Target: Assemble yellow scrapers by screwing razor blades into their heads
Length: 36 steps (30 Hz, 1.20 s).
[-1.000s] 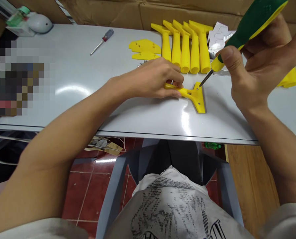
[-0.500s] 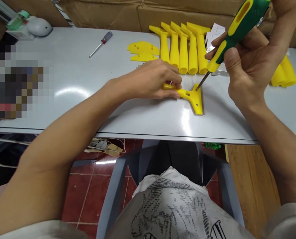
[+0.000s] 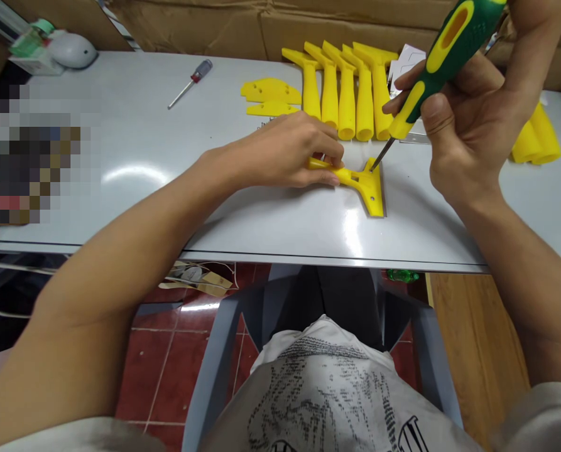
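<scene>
A yellow plastic scraper [image 3: 370, 186] lies flat on the table, its wide head to the right with a thin blade edge along it. My left hand [image 3: 311, 150] is closed round its handle and presses it down. In my right hand [image 3: 468, 125] is a green and yellow screwdriver [image 3: 443, 69], held at a steep tilt. Its tip meets the upper screw hole of the scraper head; a screw shows in the lower hole. Just behind stands a row of several yellow scraper handles [image 3: 347, 103]. Part of the scraper's handle is hidden under my left fingers.
Two flat yellow plates [image 3: 271, 92] and small screws [image 3: 264, 123] lie behind my left hand. A second screwdriver [image 3: 190, 83] rests further left. More yellow handles [image 3: 539, 135] are at the right. A white rounded object [image 3: 73, 50] sits at the back left; cardboard [image 3: 205, 28] lines the rear edge.
Hardly anything differs. My right hand and the screwdriver have shifted very slightly left, with the tip still at the upper hole. My left hand holds the scraper in place.
</scene>
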Motion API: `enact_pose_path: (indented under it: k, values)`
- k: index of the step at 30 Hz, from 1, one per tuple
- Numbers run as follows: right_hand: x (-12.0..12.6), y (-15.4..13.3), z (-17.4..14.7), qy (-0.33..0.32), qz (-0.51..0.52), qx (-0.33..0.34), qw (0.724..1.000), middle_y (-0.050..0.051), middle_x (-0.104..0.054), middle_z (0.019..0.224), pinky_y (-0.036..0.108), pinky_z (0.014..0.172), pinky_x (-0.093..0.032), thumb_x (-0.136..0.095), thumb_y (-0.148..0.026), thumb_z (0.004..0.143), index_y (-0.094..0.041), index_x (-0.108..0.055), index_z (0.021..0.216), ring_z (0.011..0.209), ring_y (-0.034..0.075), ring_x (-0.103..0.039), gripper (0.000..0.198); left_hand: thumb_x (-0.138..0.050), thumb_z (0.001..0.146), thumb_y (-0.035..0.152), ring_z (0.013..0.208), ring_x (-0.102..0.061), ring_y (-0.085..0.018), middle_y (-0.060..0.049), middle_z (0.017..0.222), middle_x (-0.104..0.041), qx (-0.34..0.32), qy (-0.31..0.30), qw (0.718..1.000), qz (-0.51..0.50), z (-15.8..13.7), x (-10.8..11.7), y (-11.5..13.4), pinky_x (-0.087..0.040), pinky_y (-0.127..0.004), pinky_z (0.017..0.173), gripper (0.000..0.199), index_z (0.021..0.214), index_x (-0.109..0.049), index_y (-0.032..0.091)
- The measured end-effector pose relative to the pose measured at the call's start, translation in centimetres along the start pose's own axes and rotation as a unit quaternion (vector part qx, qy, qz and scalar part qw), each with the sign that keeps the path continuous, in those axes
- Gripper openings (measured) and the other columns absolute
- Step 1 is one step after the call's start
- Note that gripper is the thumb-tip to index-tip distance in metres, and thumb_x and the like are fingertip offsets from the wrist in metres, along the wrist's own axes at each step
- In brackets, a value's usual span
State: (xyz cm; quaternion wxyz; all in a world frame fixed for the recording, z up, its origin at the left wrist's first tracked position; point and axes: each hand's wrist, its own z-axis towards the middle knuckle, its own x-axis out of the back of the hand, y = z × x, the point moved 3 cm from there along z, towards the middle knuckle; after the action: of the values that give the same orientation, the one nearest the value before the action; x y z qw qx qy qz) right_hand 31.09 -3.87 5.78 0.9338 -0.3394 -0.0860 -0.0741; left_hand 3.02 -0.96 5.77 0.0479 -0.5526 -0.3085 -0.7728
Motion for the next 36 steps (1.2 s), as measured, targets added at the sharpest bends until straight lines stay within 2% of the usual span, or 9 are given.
enact_pose_path:
  k: [6, 11, 15, 19, 25, 28, 31, 34, 36]
  values:
    - [0.1, 1.5, 0.3, -0.018, 0.014, -0.034, 0.999, -0.026, -0.041, 0.19, 0.04, 0.108, -0.078, -0.09, -0.049, 0.116, -0.081, -0.069, 0.158, 0.131, 0.02, -0.091, 0.056, -0.081, 0.113, 0.068, 0.1, -0.082, -0.032, -0.012, 0.114, -0.09, 0.001, 0.0, 1.0, 0.011, 0.0, -0.1, 0.0, -0.057, -0.044, 0.085, 0.036, 0.109, -0.094, 0.034]
    - [-0.2, 2.9, 1.6, -0.044, 0.112, 0.142, 0.983, -0.023, -0.055, 0.183, 0.031, 0.098, -0.076, -0.105, -0.082, 0.084, -0.071, -0.065, 0.166, 0.132, 0.024, -0.092, 0.091, -0.081, 0.114, 0.065, 0.102, -0.083, -0.033, -0.013, 0.116, -0.09, 0.007, -0.004, 1.0, 0.023, -0.1, 0.0, 0.2, -0.058, -0.045, 0.088, 0.035, 0.113, -0.094, 0.032]
    - [-1.0, -0.5, 1.6, -0.155, 0.11, -0.02, 0.982, -0.019, -0.079, 0.153, 0.052, 0.137, -0.069, -0.092, -0.062, 0.113, -0.068, -0.072, 0.164, 0.153, 0.018, -0.082, 0.055, -0.077, 0.117, 0.06, 0.105, -0.083, -0.033, -0.012, 0.118, -0.09, 0.002, -0.009, 0.999, 0.048, -0.1, 0.0, 0.3, -0.058, -0.044, 0.087, 0.033, 0.116, -0.094, 0.032]
    - [-1.0, -3.6, 1.3, -0.157, 0.109, -0.051, 0.98, -0.022, -0.084, 0.135, 0.046, 0.129, -0.073, -0.094, -0.059, 0.112, -0.067, -0.077, 0.156, 0.143, 0.011, -0.084, 0.048, -0.078, 0.117, 0.057, 0.105, -0.083, -0.032, -0.012, 0.117, -0.09, 0.001, -0.002, 0.998, 0.055, -0.1, 0.0, 0.3, -0.057, -0.044, 0.087, 0.029, 0.116, -0.094, 0.033]
    - [-1.1, -2.7, 1.3, -0.169, 0.077, -0.045, 0.982, -0.023, -0.087, 0.128, 0.044, 0.119, -0.075, -0.088, -0.051, 0.118, -0.075, -0.07, 0.16, 0.128, 0.01, -0.09, 0.051, -0.072, 0.12, 0.05, 0.099, -0.077, -0.03, -0.012, 0.118, -0.089, -0.014, -0.009, 0.995, 0.102, -0.2, -0.2, 0.4, -0.052, -0.046, 0.082, 0.029, 0.118, -0.093, 0.03]
    - [-1.0, -3.2, 1.2, -0.147, 0.079, -0.037, 0.985, -0.029, -0.083, 0.143, 0.04, 0.115, -0.073, -0.089, -0.047, 0.117, -0.082, -0.072, 0.15, 0.135, 0.012, -0.09, 0.051, -0.071, 0.121, 0.048, 0.097, -0.073, -0.027, -0.011, 0.119, -0.089, -0.012, -0.01, 0.992, 0.125, -0.2, -0.3, 0.7, -0.049, -0.044, 0.08, 0.029, 0.119, -0.092, 0.028]
    - [-0.8, -2.9, 0.9, -0.105, 0.067, -0.056, 0.991, -0.024, -0.081, 0.152, 0.04, 0.113, -0.075, -0.093, -0.05, 0.114, -0.074, -0.075, 0.155, 0.138, 0.019, -0.09, 0.051, -0.069, 0.123, 0.046, 0.097, -0.072, -0.025, -0.009, 0.116, -0.089, -0.006, -0.005, 0.989, 0.144, -0.2, -0.4, 1.3, -0.046, -0.042, 0.08, 0.029, 0.118, -0.092, 0.028]
    - [-1.2, 0.6, 0.4, -0.037, 0.038, -0.04, 0.998, -0.012, -0.086, 0.14, 0.039, 0.107, -0.079, -0.095, -0.069, 0.106, -0.063, -0.056, 0.181, 0.141, 0.026, -0.089, 0.084, -0.07, 0.122, 0.048, 0.097, -0.076, -0.027, -0.009, 0.11, -0.087, 0.003, 0.004, 0.988, 0.157, -0.3, -0.6, 2.1, -0.045, -0.04, 0.077, 0.031, 0.114, -0.092, 0.028]
    - [-2.0, 4.1, 0.3, 0.063, 0.016, 0.055, 0.996, -0.011, -0.085, 0.123, 0.024, 0.086, -0.076, -0.095, -0.088, 0.093, -0.064, -0.023, 0.195, 0.123, 0.022, -0.094, 0.127, -0.071, 0.122, 0.05, 0.099, -0.079, -0.029, -0.009, 0.106, -0.086, 0.017, 0.014, 0.988, 0.155, -0.5, -0.9, 2.7, -0.047, -0.039, 0.078, 0.032, 0.112, -0.091, 0.028]
